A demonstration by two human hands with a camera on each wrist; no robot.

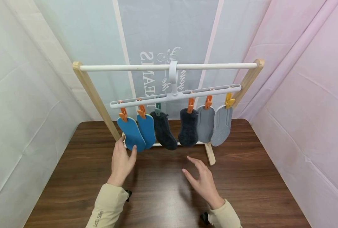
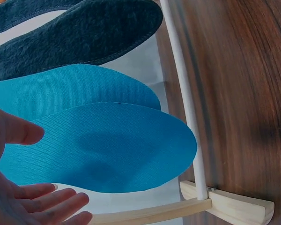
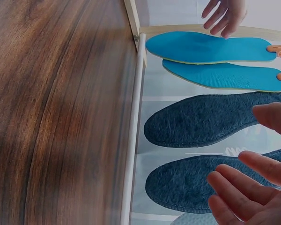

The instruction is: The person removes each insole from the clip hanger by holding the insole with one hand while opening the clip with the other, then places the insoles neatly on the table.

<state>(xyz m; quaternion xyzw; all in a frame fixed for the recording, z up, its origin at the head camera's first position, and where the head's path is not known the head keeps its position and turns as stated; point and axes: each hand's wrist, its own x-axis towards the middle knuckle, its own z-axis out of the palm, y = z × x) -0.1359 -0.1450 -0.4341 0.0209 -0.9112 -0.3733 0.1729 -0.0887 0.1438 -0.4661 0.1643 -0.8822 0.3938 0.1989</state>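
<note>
A white clip hanger point(image 1: 154, 100) carries shoe insoles by plastic clips. At its left end hang two blue insoles point(image 1: 132, 134) on orange clips point(image 1: 123, 114). Two dark fuzzy insoles point(image 1: 164, 131) hang around the middle, one from a green clip point(image 1: 157, 109). Two grey insoles point(image 1: 222, 126) are toward the right, the outermost under a yellow clip point(image 1: 229, 101). My left hand point(image 1: 121, 161) is beside the lower end of the outer blue insole, thumb apart from extended fingers. Below the dark insoles, my right hand point(image 1: 203, 182) holds nothing, its fingers loosely spread.
The hanger hooks over the white top rail point(image 1: 123, 67) of a wooden rack point(image 1: 92, 95) and tilts, right end higher. A lower rail and wooden foot point(image 1: 210, 154) stand on the brown table point(image 1: 163, 193). Pale curtains point(image 1: 308, 104) surround the table.
</note>
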